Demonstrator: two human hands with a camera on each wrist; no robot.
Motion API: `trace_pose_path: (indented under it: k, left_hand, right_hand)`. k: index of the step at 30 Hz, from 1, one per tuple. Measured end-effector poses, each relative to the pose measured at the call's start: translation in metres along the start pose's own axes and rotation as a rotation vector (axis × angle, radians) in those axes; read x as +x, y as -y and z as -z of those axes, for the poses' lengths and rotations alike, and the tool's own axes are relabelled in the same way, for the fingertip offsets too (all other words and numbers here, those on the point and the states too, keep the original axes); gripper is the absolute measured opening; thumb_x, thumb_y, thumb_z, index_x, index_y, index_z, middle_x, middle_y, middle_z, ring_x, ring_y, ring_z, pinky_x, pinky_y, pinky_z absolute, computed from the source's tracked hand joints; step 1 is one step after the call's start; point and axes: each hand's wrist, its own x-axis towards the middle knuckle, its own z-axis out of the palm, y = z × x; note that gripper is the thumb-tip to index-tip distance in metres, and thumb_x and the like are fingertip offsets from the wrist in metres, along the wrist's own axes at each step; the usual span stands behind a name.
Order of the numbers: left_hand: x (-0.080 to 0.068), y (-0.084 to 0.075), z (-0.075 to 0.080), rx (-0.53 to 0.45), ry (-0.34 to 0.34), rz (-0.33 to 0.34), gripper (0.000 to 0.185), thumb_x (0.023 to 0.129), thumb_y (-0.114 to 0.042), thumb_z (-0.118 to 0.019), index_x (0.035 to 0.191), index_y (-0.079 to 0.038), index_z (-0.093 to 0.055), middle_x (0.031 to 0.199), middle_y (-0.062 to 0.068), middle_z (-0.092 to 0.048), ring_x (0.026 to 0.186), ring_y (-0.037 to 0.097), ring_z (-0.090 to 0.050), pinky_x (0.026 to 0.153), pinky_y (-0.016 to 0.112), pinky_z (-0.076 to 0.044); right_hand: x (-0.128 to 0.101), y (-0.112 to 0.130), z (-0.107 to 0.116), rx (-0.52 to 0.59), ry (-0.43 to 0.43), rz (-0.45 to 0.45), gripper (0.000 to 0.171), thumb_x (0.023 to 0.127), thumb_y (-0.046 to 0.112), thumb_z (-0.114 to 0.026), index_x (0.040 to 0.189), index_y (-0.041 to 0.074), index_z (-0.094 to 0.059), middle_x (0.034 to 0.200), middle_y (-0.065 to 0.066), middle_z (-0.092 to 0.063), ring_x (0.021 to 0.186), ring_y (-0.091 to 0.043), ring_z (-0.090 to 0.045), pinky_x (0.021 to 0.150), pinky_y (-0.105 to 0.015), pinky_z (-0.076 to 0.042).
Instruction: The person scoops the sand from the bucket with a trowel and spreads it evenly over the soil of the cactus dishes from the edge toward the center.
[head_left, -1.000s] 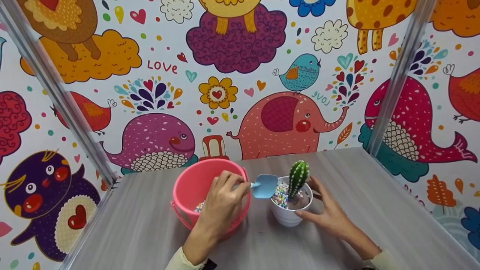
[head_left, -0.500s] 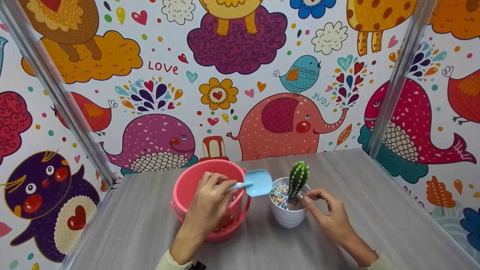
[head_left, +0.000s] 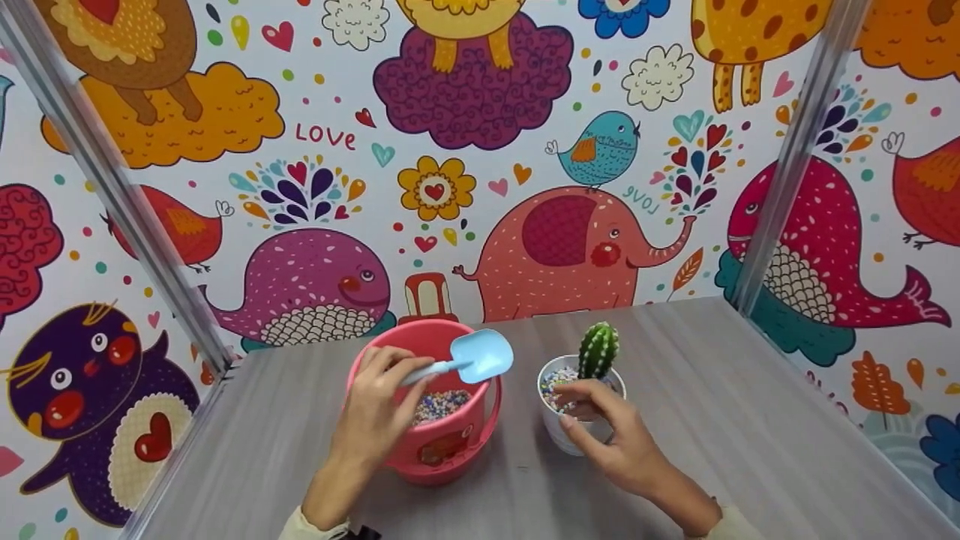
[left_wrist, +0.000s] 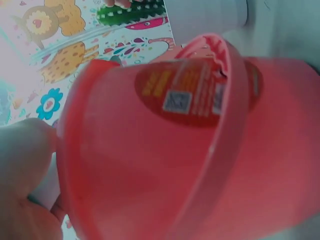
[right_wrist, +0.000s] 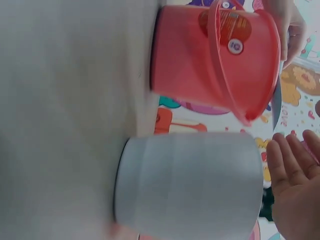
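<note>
My left hand (head_left: 375,405) pinches the handle of a light blue toy shovel (head_left: 484,355) over the pink bucket (head_left: 442,450). The shovel's blade points right, past the bucket's rim, and looks bare. Small multicoloured beads (head_left: 442,406) lie inside the bucket. To the right, a white pot (head_left: 562,433) holds a green cactus (head_left: 598,351) and similar beads. Loosely bent, the fingers of my right hand (head_left: 626,442) hover at the pot's near rim and hide part of its contents. In the right wrist view that hand (right_wrist: 300,185) shows extended fingers with nothing in them.
Both containers stand on a grey wood-grain table (head_left: 247,435). Behind it rises a wall (head_left: 525,165) printed with cartoon animals, with metal posts (head_left: 787,165) at the corners. The bucket's pink handle (left_wrist: 220,150) hangs down against its side.
My left hand has carried the shovel left from beside the pot to over the bucket. My right hand has left the pot's right side and moved to its near front.
</note>
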Motion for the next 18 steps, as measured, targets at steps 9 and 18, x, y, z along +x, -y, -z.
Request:
trace_pose_path:
  k: [9, 18]
  left_hand:
    - [-0.007, 0.017, 0.013, 0.029, -0.026, 0.017, 0.027, 0.086, -0.014, -0.093, 0.111, -0.013, -0.085, 0.105, 0.001, -0.072, 0.104, 0.011, -0.056, 0.083, 0.032, -0.064]
    - [-0.006, 0.036, 0.02, 0.079, -0.047, -0.067, 0.025, 0.081, -0.006, -0.095, 0.104, -0.008, -0.085, 0.098, 0.003, -0.072, 0.099, 0.015, -0.056, 0.081, 0.033, -0.059]
  right_hand:
    - [0.015, 0.003, -0.028, -0.034, 0.033, -0.082, 0.053, 0.101, 0.02, -0.079, 0.149, 0.028, -0.059, 0.149, 0.005, -0.064, 0.134, -0.017, -0.066, 0.104, -0.037, -0.061]
    - [0.035, 0.006, -0.053, 0.043, 0.12, -0.166, 0.066, 0.102, 0.03, -0.077, 0.16, 0.026, -0.046, 0.164, 0.003, -0.05, 0.152, -0.027, -0.052, 0.113, -0.043, -0.055]
